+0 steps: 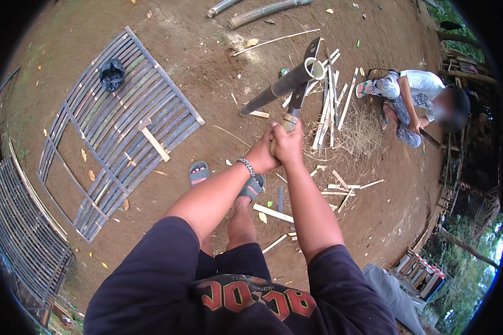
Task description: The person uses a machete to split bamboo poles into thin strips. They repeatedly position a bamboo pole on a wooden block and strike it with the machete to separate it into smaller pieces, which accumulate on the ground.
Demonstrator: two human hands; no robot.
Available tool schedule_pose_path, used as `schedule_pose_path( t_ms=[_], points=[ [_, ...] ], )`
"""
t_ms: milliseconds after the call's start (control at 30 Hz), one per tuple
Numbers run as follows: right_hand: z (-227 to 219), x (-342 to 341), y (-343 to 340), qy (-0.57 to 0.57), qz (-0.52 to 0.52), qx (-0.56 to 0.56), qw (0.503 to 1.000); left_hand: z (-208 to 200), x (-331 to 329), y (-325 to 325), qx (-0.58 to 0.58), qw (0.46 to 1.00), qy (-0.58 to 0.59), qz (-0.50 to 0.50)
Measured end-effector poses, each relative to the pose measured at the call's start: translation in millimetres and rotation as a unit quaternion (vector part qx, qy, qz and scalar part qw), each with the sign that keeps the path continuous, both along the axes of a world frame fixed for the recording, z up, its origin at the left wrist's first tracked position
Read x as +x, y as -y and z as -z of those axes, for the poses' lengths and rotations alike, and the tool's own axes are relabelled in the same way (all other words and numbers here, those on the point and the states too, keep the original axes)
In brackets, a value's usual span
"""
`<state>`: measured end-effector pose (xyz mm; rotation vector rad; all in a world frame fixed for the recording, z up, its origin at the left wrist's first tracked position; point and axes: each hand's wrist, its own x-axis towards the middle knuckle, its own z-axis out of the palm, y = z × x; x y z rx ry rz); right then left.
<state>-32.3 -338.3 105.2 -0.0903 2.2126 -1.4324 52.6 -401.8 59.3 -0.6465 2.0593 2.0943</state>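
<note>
In front of me, my left hand [262,153] and my right hand [288,144] are closed together round the handle of a machete [298,97]. Its dark blade points up and away. A dark bamboo tube [275,95] lies slantwise across the blade, its pale cut end [315,68] toward the upper right. The blade shows on both sides of the tube; whether it is sunk into the bamboo or only touches it, I cannot tell. Split bamboo strips [325,114] lie on the ground just beyond, to the right.
A slatted bamboo panel [107,177] lies at left, bearing a hammer [154,143] and black plastic bag [112,75]. Another slatted panel [25,223] is farther left. Bamboo poles [271,12] lie at the far edge. At right, a person [422,89] sits holding a blade [430,138] near shavings [359,137].
</note>
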Motion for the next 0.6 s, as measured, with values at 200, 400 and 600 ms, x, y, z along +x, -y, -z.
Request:
schedule_pose_path(
  t_ms=[200,400,600],
  points=[
    [11.5,-20.0,-8.7,-0.096,-0.015,0.015,0.995,3.7,-19.4,-9.5,0.01,0.999,0.033,-0.006],
    [-39.3,-28.9,-14.7,-0.036,-0.004,-0.098,0.994,-32.1,-25.9,-24.9,-0.019,0.99,-0.114,-0.078],
    [-264.8,-82.1,-34.6,-0.423,-0.035,-0.164,0.89,-251.7,-105.4,-8.3,-0.202,0.851,-0.462,-0.145]
  ],
)
